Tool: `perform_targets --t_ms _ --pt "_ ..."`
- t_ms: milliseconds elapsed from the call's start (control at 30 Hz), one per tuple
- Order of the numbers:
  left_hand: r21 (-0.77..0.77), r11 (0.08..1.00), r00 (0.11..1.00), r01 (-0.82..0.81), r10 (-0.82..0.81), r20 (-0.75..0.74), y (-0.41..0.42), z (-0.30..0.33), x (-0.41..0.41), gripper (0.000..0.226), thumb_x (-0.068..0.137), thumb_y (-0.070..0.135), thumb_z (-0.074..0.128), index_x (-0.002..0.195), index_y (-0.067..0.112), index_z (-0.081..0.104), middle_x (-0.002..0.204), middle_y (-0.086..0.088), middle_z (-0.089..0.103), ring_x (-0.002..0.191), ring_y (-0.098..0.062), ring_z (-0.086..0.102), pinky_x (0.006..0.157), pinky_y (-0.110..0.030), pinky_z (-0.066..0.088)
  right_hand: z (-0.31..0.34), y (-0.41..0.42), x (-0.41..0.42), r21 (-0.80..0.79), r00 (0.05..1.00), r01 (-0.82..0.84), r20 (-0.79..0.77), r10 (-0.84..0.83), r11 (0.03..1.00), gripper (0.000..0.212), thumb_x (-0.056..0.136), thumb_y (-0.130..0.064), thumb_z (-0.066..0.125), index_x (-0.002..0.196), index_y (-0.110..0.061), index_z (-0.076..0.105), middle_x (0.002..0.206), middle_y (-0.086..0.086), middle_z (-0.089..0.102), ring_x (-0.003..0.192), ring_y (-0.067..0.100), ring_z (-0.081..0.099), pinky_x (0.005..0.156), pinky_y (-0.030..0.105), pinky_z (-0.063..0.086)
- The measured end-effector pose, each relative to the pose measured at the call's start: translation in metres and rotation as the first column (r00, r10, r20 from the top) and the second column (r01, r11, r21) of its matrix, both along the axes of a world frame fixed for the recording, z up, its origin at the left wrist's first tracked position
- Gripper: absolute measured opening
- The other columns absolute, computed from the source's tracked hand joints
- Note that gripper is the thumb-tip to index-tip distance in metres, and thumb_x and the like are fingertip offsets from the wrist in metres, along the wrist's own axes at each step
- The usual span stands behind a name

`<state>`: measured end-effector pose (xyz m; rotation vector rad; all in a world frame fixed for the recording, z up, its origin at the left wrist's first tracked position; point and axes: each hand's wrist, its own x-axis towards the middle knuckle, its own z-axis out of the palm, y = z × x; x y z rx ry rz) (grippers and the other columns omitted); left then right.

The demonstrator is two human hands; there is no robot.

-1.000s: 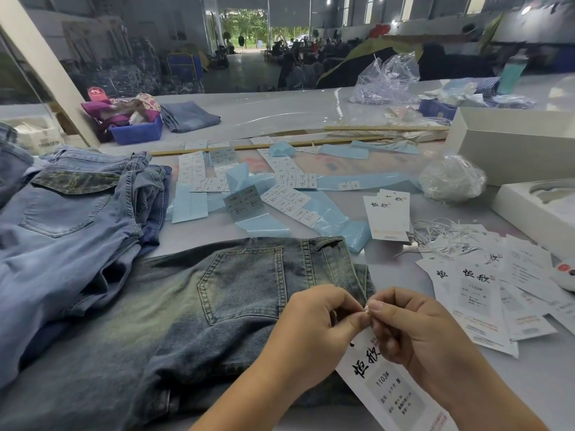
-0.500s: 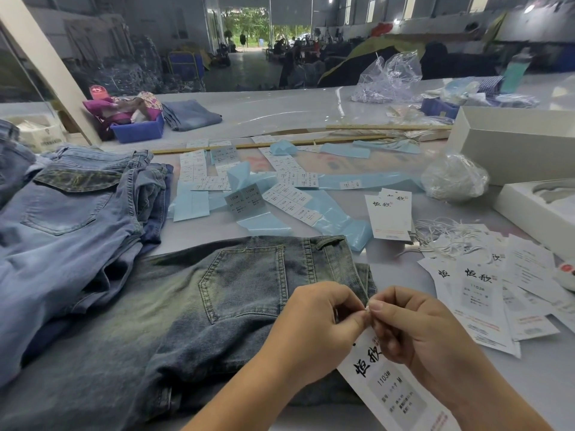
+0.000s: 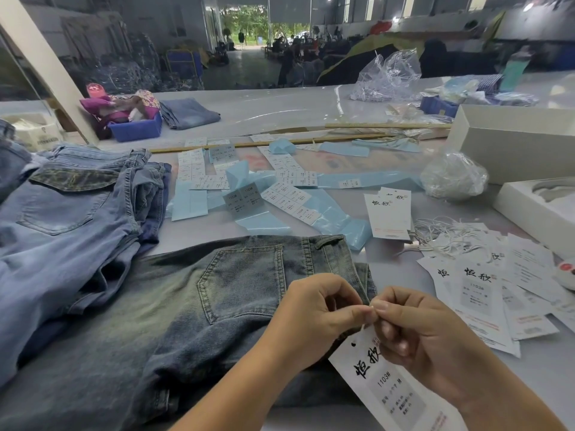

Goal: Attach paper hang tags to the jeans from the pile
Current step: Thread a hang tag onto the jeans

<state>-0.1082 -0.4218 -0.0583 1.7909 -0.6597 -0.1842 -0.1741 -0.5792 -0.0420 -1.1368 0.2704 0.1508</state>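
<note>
A dark washed pair of jeans [image 3: 193, 309] lies flat in front of me, back pocket up, waistband to the right. My left hand [image 3: 314, 315] and my right hand [image 3: 417, 334] meet at the waistband's near corner, fingertips pinching a thin white string between them. A white paper hang tag [image 3: 382, 390] with black characters hangs from that string, under my right hand. A pile of lighter blue jeans [image 3: 62, 213] lies at the left. Loose hang tags [image 3: 479, 293] are spread at the right, beside a tangle of white strings [image 3: 448, 234].
Blue backing strips and small size stickers [image 3: 280, 194] litter the table's middle. White boxes [image 3: 510, 144] stand at the right, with a clear bag [image 3: 454, 175] next to them. A blue bin [image 3: 137, 129] and folded jeans [image 3: 186, 113] sit far back, behind long wooden rulers [image 3: 267, 143].
Both hands stay at the waistband corner, pinching the string; fingers shifted only slightly. The tag and jeans have not moved.
</note>
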Motion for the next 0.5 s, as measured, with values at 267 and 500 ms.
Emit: perform_targets --t_ms 267,500 --pt "0.15 0.969 0.969 -0.197 0.17 0.178 0.041 -0.004 0.013 0.012 0.086 0.04 0.072 0.08 0.033 0.066 0.08 0.013 0.063 0.071 -0.002 0.056 0.063 -0.014 0.043 -0.015 0.004 0.005 -0.507 0.91 0.414 0.222 -0.35 0.756 0.025 0.086 0.004 0.066 0.079 -0.018 0.074 0.064 0.005 0.066 0.05 0.018 0.055 0.048 0.033 0.049" --pt "0.416 0.79 0.872 -0.45 0.289 0.394 0.115 0.013 0.038 0.017 0.089 0.038 0.068 0.105 0.031 0.066 0.105 0.019 0.057 0.104 0.0 0.049 0.094 -0.016 0.04 0.002 0.059 0.036 -0.675 0.865 0.441 0.495 -0.079 0.592 0.023 0.083 -0.007 0.072 0.07 -0.026 0.069 0.061 -0.007 0.064 0.053 0.007 0.056 0.047 0.012 0.04"
